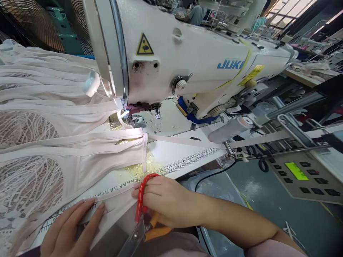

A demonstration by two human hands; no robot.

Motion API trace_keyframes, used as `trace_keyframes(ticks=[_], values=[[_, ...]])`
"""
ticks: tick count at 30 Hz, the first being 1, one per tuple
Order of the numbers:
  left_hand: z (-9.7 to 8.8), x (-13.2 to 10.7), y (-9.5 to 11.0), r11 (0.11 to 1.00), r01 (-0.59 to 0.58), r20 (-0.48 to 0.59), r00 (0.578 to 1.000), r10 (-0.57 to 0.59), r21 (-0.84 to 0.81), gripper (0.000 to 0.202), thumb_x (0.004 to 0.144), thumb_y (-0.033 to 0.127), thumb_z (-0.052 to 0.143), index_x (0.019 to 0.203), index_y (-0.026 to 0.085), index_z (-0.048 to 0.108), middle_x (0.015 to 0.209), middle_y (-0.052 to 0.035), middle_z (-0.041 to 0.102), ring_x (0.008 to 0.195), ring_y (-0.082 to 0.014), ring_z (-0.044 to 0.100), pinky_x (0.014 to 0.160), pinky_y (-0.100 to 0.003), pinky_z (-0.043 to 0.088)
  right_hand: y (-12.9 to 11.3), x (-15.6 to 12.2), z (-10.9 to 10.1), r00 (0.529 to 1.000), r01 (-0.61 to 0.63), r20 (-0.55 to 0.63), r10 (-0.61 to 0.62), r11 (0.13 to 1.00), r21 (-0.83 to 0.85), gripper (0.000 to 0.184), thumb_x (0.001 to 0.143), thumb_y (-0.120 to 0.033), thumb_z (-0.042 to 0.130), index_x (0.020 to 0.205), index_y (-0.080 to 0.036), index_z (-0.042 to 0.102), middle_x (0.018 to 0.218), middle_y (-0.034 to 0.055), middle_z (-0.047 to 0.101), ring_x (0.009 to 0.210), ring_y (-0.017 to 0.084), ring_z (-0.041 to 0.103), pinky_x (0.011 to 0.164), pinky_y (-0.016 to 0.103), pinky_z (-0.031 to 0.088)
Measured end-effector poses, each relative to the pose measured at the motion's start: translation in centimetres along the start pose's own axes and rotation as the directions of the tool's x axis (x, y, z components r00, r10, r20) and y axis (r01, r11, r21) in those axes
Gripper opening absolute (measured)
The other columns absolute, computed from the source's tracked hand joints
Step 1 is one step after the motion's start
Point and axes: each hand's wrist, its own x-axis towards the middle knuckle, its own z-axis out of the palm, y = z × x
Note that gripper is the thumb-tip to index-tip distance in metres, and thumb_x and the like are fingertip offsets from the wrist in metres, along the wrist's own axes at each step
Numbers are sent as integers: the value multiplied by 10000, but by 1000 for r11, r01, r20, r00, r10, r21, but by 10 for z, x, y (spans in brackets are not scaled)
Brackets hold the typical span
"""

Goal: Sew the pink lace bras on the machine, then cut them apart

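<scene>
Here, right hand point(171, 200), lower centre, holds scissors point(139, 200); left hand point(66, 228), lower left, lies spread on cloth point(118, 202), grip unclear. Light, even tension should prevent puckering.

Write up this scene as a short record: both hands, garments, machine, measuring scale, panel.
Left hand: fingers extended, resting on pale fabric
Right hand: gripping red-handled scissors
Garments: pale, with lace, left of the needle area
Sewing machine: white, marked JUKI, light on near the needle
Measuring scale: along the table's near edge
Control panel: right side, green display lit
</scene>
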Motion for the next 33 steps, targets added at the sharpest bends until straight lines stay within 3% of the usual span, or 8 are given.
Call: trace_keyframes(ticks=[3, 8, 13, 20, 29, 33], values=[[-1, 5, 5, 989, -86, -8, 996, 88, 119, 576, 780, 223, 634, 1346, 254, 528, 1226, -155, 613, 1049, -337, 620, 929, -485, 485, 0, 1, 4, 993, -77, -91, 80, 996, 33, 116, 899, -171, 447, 850, -180, 552, 785, 62, 657, 830, 167, 621, 811, 301, 523], [-1, 10, 15, 989, -72, -47, 996, 78, 128, 563, 785, 178, 634, 1335, 247, 534, 1235, -142, 606, 1083, -317, 605, 991, -476, 456, -1, 7, 10, 914, -213, -336, 226, 974, 73, 156, 837, -139, 467, 695, -199, 484, 652, 26, 581, 620, 153, 496, 580, 262, 460], [1, 7, 14, 990, -74, -48, 996, 81, 124, 538, 756, 165, 682, 1277, 248, 580, 1259, -130, 609, 1074, -305, 617, 1020, -466, 445, -3, 14, 9, 880, -343, -312, 359, 933, 106, 164, 808, -134, 488, 661, -201, 459, 614, 13, 579, 580, 145, 474, 516, 243, 383], [4, 6, 17, 998, -31, -44, 998, 33, 52, 575, 757, 132, 667, 1310, 243, 558, 1224, -147, 618, 1073, -328, 614, 995, -493, 450, -4, 23, 6, 829, -482, -258, 497, 867, 123, 210, 818, -199, 512, 631, -202, 417, 631, 24, 584, 582, 143, 505, 520, 234, 396], [0, 21, 28, 998, -21, -120, 992, 28, 58, 440, 730, 72, 701, 1147, 199, 642, 1079, -148, 645, 987, -329, 637, 890, -486, 496, -7, 24, 12, 815, -531, -235, 529, 845, 62, 134, 787, -153, 509, 675, -199, 452, 683, 50, 580, 643, 170, 513, 516, 241, 392], [-3, 30, 37, 997, 77, -133, 988, -74, 24, 313, 772, 45, 648, 1055, 178, 648, 1032, -155, 639, 973, -340, 623, 858, -514, 489, -11, 28, 10, 827, -522, -224, 516, 852, 38, 152, 733, -103, 517, 671, -207, 425, 666, 28, 556, 635, 164, 484, 519, 240, 365]])
